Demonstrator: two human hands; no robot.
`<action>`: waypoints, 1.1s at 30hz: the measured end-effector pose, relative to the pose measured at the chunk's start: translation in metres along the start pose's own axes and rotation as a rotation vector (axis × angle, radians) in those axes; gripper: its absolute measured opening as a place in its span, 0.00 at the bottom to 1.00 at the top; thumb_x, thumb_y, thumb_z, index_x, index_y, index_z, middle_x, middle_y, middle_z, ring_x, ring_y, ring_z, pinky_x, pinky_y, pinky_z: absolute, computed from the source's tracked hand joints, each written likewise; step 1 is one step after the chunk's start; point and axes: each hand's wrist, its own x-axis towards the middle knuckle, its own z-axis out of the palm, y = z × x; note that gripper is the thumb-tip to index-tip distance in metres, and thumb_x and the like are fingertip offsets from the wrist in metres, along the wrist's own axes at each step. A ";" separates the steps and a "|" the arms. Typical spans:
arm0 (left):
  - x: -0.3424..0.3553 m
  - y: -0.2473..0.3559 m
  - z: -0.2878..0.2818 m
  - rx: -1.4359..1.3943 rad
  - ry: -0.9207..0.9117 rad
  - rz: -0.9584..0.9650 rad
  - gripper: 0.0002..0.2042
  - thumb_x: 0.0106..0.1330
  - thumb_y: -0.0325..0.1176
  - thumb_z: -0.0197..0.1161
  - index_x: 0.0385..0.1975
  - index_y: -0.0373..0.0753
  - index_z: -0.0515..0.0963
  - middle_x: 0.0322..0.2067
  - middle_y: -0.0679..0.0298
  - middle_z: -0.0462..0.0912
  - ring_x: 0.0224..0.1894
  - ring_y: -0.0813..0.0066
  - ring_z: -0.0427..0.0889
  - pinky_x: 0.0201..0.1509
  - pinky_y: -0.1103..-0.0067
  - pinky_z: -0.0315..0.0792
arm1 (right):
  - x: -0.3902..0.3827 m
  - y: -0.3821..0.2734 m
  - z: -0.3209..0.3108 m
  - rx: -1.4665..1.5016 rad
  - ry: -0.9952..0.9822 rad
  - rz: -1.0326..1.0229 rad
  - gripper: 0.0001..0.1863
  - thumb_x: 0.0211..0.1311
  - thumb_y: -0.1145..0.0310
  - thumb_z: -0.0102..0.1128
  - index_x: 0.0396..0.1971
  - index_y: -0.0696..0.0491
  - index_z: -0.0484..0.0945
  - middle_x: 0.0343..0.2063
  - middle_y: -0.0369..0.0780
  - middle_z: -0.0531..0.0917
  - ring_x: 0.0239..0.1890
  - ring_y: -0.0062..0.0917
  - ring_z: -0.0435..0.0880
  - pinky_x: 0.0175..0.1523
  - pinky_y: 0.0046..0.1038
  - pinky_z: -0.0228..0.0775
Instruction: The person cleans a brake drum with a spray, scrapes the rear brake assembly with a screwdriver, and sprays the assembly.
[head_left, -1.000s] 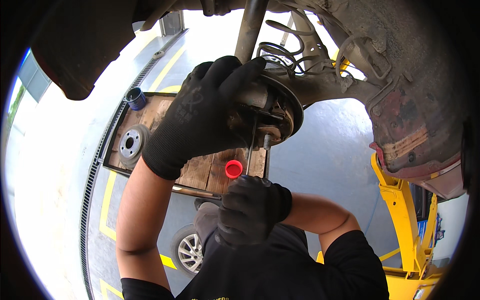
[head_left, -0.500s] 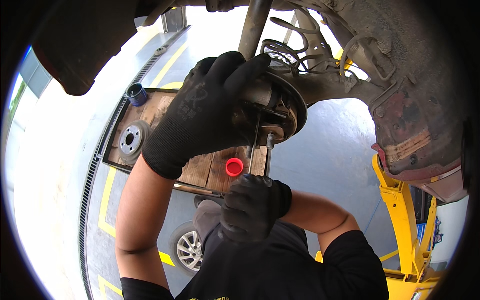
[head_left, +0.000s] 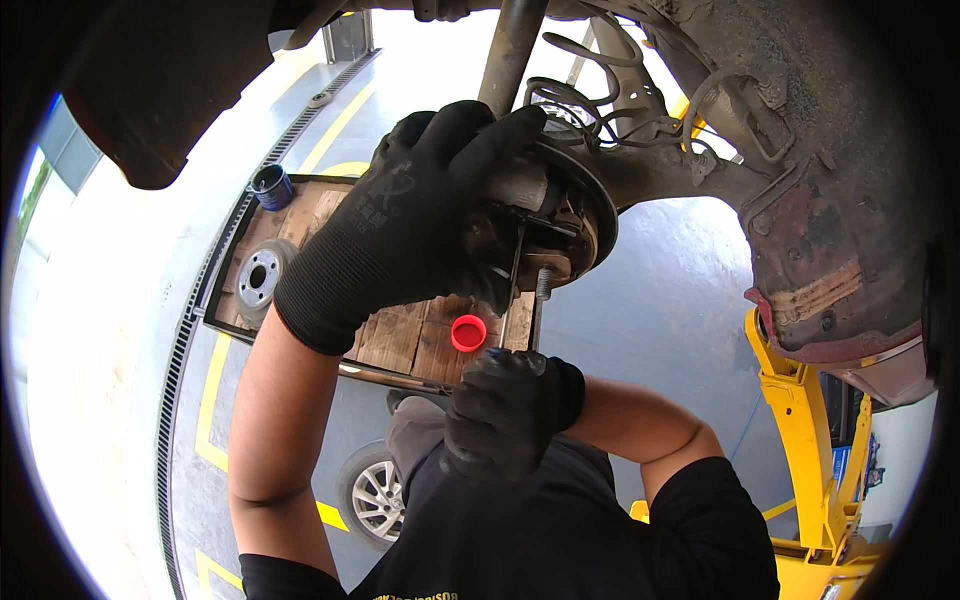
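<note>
An opened drum brake assembly (head_left: pixel 592 215) hangs under the vehicle, with its round backing plate, brake shoe and wheel studs showing. My left hand (head_left: pixel 420 205), in a black glove, wraps over its left side, the forefinger reaching along the upper edge. The thumb and the part under the palm are mostly hidden. Lower down, my right hand (head_left: pixel 510 410), also gloved, is closed in a fist around what looks like a screwdriver (head_left: pixel 513 285). Its thin metal shaft points up into the brake beside a threaded stud (head_left: pixel 544 283); the handle is covered by the fist, and the tip's contact is unclear.
Below stands a wood-topped cart (head_left: pixel 390 340) bearing a red cap (head_left: pixel 468 333), a brake drum (head_left: pixel 262 280) and a dark blue can (head_left: pixel 271 187). A coil spring (head_left: pixel 600 75) and axle (head_left: pixel 670 170) lie above, a yellow lift (head_left: pixel 800 430) right, a wheel (head_left: pixel 376 497) below.
My left hand and forearm have shifted very slightly. The brake parts sit a touch further right in view. My right fist keeps its hold on the screwdriver, almost unmoved.
</note>
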 end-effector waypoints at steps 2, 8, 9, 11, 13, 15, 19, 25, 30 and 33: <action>0.000 0.001 -0.001 -0.036 0.025 0.014 0.54 0.35 0.33 0.83 0.71 0.49 0.63 0.58 0.53 0.71 0.58 0.47 0.75 0.63 0.60 0.74 | -0.003 0.000 0.001 -0.011 -0.007 -0.002 0.13 0.36 0.60 0.64 0.22 0.52 0.80 0.22 0.36 0.77 0.24 0.29 0.77 0.26 0.33 0.70; 0.001 0.000 -0.001 -0.078 0.019 0.006 0.51 0.38 0.31 0.82 0.70 0.48 0.64 0.57 0.53 0.72 0.57 0.46 0.75 0.63 0.59 0.73 | -0.009 -0.003 0.003 0.005 -0.020 0.057 0.14 0.37 0.58 0.62 0.21 0.53 0.79 0.22 0.37 0.76 0.24 0.29 0.76 0.25 0.32 0.68; 0.001 0.000 -0.001 -0.085 0.016 0.002 0.52 0.37 0.32 0.82 0.70 0.48 0.64 0.57 0.53 0.72 0.57 0.46 0.74 0.63 0.59 0.73 | -0.009 -0.003 0.002 0.005 -0.025 0.067 0.14 0.37 0.58 0.62 0.21 0.54 0.79 0.21 0.37 0.76 0.24 0.29 0.76 0.25 0.32 0.68; 0.000 0.002 -0.002 -0.068 0.031 0.012 0.52 0.37 0.32 0.82 0.70 0.48 0.64 0.56 0.53 0.72 0.56 0.46 0.74 0.63 0.59 0.73 | -0.008 0.000 0.002 0.025 -0.014 0.058 0.15 0.38 0.57 0.62 0.20 0.55 0.78 0.21 0.38 0.76 0.24 0.29 0.77 0.25 0.32 0.68; 0.000 0.001 -0.001 -0.066 0.047 0.025 0.52 0.36 0.33 0.82 0.70 0.48 0.65 0.56 0.53 0.72 0.56 0.46 0.74 0.63 0.59 0.72 | -0.008 0.000 0.002 0.028 -0.019 0.051 0.15 0.38 0.57 0.62 0.20 0.55 0.78 0.21 0.39 0.76 0.24 0.29 0.77 0.25 0.32 0.68; 0.000 -0.001 0.002 -0.081 0.064 0.042 0.52 0.36 0.34 0.82 0.70 0.47 0.65 0.56 0.54 0.72 0.56 0.47 0.74 0.64 0.59 0.72 | -0.009 -0.001 0.001 0.015 -0.044 0.048 0.16 0.38 0.57 0.62 0.21 0.56 0.78 0.21 0.39 0.76 0.24 0.29 0.77 0.26 0.33 0.68; 0.001 0.001 0.001 -0.064 0.072 0.040 0.51 0.37 0.37 0.84 0.69 0.47 0.66 0.54 0.55 0.73 0.56 0.49 0.75 0.63 0.60 0.71 | -0.016 -0.001 0.008 0.003 -0.030 0.050 0.16 0.38 0.58 0.62 0.22 0.57 0.79 0.21 0.39 0.76 0.24 0.30 0.77 0.27 0.33 0.68; 0.002 0.003 -0.001 -0.076 0.011 0.012 0.58 0.32 0.34 0.87 0.72 0.48 0.63 0.60 0.52 0.71 0.61 0.46 0.74 0.63 0.60 0.75 | -0.019 0.002 0.010 -0.007 -0.054 0.004 0.18 0.39 0.58 0.62 0.23 0.58 0.80 0.22 0.41 0.77 0.25 0.31 0.78 0.27 0.34 0.69; 0.001 0.001 0.002 -0.072 0.072 0.039 0.52 0.36 0.37 0.85 0.69 0.46 0.66 0.54 0.56 0.75 0.56 0.51 0.77 0.62 0.61 0.71 | -0.006 0.003 0.002 0.026 -0.005 0.055 0.16 0.39 0.60 0.69 0.24 0.57 0.80 0.22 0.39 0.76 0.23 0.27 0.76 0.27 0.31 0.67; 0.000 0.000 0.003 -0.105 0.091 0.039 0.52 0.37 0.37 0.85 0.69 0.45 0.66 0.54 0.56 0.75 0.57 0.50 0.76 0.62 0.60 0.71 | -0.001 -0.006 -0.003 0.123 0.036 0.145 0.14 0.42 0.60 0.69 0.23 0.55 0.79 0.23 0.38 0.76 0.24 0.27 0.76 0.29 0.32 0.69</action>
